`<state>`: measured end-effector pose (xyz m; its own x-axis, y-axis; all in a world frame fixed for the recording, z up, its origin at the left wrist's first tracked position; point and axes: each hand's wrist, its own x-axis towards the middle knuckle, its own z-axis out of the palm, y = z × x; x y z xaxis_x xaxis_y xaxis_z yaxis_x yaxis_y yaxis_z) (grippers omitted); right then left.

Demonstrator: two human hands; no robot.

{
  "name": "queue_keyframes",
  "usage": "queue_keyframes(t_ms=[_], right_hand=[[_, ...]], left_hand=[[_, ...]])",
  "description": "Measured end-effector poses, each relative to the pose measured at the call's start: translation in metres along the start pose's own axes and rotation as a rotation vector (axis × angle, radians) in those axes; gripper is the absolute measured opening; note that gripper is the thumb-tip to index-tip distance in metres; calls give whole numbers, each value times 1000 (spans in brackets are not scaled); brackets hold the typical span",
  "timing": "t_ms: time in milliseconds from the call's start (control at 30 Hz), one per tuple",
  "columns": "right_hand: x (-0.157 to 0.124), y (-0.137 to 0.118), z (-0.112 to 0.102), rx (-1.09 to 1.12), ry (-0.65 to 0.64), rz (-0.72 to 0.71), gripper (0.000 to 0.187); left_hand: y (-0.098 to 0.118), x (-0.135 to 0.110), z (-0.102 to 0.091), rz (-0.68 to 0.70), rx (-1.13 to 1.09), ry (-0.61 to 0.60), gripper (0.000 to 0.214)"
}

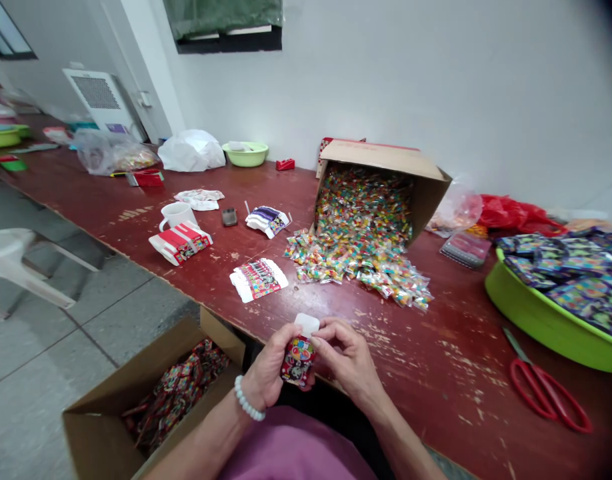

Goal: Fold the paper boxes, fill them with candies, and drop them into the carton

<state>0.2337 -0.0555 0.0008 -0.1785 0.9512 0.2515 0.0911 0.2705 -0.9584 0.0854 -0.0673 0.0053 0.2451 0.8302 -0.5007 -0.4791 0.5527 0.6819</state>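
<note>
Packet (299, 360): red, printed, white flap (307, 323) standing up at its top; held between both hands at the near edge of the table (416, 363), near centre.
Left hand (269, 367): wrapped round the packet's left side, fingers behind it; pale bead bracelet (247, 402) on the wrist.
Right hand (350, 360): narrow, thumb and fingertips closed on the packet's upper right corner, by the flap; cannot tell whether the flap itself is pinched too.
Candies (359, 261): small clear-wrapped pieces, many colours, spilling from a carton (433, 200) on its side, far and right of centre.
Flat boxes (260, 279): printed stack, left of the candies; purple stack (269, 220) farther back, red stack (181, 243) to the left, just beside a white mug (179, 215).
Basin (541, 333): green, right, heaped with dark packets (586, 267).
Scissors (546, 390): red handles, near right, in front of the basin.
Open box (93, 440): near left, below table level, red packets (181, 387) inside.
</note>
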Motion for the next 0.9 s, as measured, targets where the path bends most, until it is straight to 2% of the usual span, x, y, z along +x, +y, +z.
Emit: queue_keyframes(t_ms=[33, 100, 167, 233, 300, 367, 400, 467, 567, 767, 900], right_hand=[[2, 1, 0, 75, 5, 71, 11], [6, 3, 0, 169, 21, 177, 30], [7, 3, -2, 148, -2, 211, 31], [8, -1, -7, 39, -51, 171, 18], [8, -6, -12, -88, -98, 67, 18], [8, -12, -15, -171, -158, -26, 13], [8, -14, -16, -181, -182, -28, 13], [10, -15, -15, -152, -189, 46, 14], [11, -12, -10, -86, -152, 174, 17], [13, -9, -2, 64, -164, 338, 23], [12, -5, 1, 44, -139, 349, 22]], left_hand=[[-1, 0, 0, 7, 20, 0, 37], [-1, 0, -1, 30, 46, -1, 40], [0, -1, 0, 30, 52, -28, 41], [3, -1, -1, 7, 32, -98, 46], [5, -1, -2, -20, 12, -163, 50], [6, 0, -3, -22, 34, -184, 45], [6, 0, -3, -5, 68, -176, 40], [4, 0, -2, 76, 143, -137, 32], [2, 0, 1, 179, 187, -83, 34], [1, 2, 0, 21, 162, -145, 70], [0, 5, -4, 9, 195, -116, 74]])
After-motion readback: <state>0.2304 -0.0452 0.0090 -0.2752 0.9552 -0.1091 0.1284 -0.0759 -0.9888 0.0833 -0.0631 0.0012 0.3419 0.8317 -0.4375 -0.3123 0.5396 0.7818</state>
